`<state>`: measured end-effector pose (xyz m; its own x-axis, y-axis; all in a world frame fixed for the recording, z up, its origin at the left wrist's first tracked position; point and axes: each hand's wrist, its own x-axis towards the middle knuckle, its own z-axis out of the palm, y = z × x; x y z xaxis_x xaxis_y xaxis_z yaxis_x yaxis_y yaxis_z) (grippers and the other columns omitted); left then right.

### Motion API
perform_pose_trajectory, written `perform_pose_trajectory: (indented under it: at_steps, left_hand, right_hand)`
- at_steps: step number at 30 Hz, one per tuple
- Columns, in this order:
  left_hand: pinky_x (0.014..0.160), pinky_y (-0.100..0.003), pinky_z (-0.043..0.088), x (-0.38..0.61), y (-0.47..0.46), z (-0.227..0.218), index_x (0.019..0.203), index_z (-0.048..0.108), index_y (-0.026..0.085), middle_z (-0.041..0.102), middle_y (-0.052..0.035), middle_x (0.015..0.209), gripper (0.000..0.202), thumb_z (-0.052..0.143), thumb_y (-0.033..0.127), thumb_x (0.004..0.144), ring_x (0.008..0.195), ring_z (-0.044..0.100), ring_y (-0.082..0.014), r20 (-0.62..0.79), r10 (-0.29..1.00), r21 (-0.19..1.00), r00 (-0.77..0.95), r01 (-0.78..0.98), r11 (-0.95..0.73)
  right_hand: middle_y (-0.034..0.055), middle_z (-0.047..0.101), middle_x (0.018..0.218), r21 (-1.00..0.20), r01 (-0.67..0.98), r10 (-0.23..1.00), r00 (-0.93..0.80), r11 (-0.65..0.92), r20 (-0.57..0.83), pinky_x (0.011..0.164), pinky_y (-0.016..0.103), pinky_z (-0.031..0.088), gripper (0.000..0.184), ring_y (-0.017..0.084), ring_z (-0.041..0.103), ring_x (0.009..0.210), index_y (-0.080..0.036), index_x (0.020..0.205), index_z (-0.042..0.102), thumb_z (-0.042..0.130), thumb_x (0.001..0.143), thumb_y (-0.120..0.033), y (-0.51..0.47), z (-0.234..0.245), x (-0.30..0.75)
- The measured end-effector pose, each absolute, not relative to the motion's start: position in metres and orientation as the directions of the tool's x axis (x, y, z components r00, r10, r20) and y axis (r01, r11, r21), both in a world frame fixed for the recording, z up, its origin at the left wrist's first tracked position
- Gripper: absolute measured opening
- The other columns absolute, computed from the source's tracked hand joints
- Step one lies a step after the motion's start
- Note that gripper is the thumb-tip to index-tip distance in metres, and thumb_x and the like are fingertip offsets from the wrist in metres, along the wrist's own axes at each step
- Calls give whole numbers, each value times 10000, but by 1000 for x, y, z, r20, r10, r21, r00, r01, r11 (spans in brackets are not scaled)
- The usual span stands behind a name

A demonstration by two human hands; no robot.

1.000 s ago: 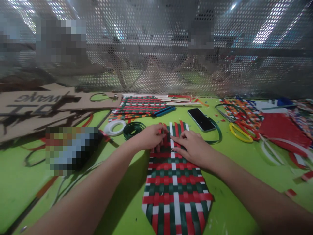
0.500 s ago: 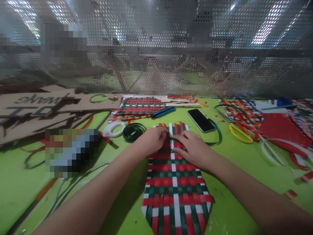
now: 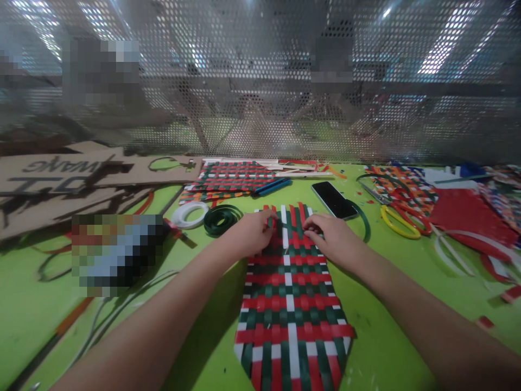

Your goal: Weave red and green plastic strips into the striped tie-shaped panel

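Note:
A woven mat [image 3: 291, 301] of red, green and white plastic strips lies lengthwise in front of me, with loose strip ends at its far end. My left hand [image 3: 258, 231] rests on the mat's far left side, fingers curled down onto the strips there. At the far right side, my right hand [image 3: 336, 236] has thumb and forefinger drawn together at the strips. A green strip [image 3: 364, 217] curves past the phone toward that hand; the fingers hide where it meets the weave.
Left of the mat lie a green strip roll [image 3: 222, 220] and a white roll [image 3: 190, 215]. A phone [image 3: 334, 199] and yellow-and-red-handled scissors [image 3: 401, 222] lie to the right. Cardboard pieces [image 3: 154, 172] stand back left; a perforated screen [image 3: 252, 81] borders the table.
My right hand has drawn back to the right from the middle of the weave, its fingers closing together. The left hand stays nearly in place.

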<state>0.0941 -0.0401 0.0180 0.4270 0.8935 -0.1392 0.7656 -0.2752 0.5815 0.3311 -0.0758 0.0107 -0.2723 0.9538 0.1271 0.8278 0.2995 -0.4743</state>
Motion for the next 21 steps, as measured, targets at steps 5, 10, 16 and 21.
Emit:
perform_pose_trajectory:
  at_steps: [5,10,16,21]
  left_hand:
    - [466,-252,419,95,-36,13,1198,594,226,686,-4,650,310,557,306,901,446,635,-185,-163,901,619,403,753,-224]
    - [449,-237,443,96,-30,13,1200,605,193,634,23,535,300,549,278,919,425,633,-181,-266,878,719,397,689,-93]
    - [388,-220,402,102,-32,20,1092,685,146,680,-12,579,251,578,284,911,423,635,-167,-331,891,751,311,658,49]
    - [359,-202,382,103,-30,20,806,695,137,709,-46,608,214,597,289,919,468,670,-160,-395,888,804,235,555,210]
  right_hand:
    - [63,706,966,-490,817,952,-268,306,148,818,362,519,142,206,666,888,-205,960,733,629,909,-123,-75,10,330]
    - [109,671,1106,-453,816,933,-299,358,199,959,418,510,241,228,654,1012,-191,1143,745,616,942,-158,-74,1,330]
    - [142,610,1151,-394,794,886,-414,464,208,995,424,511,369,246,601,1090,-179,1284,722,519,978,-148,-74,-7,327]
    - [138,606,1158,-225,810,838,-497,542,227,990,465,492,394,278,554,1114,-222,1349,691,526,992,-198,-73,-12,328]
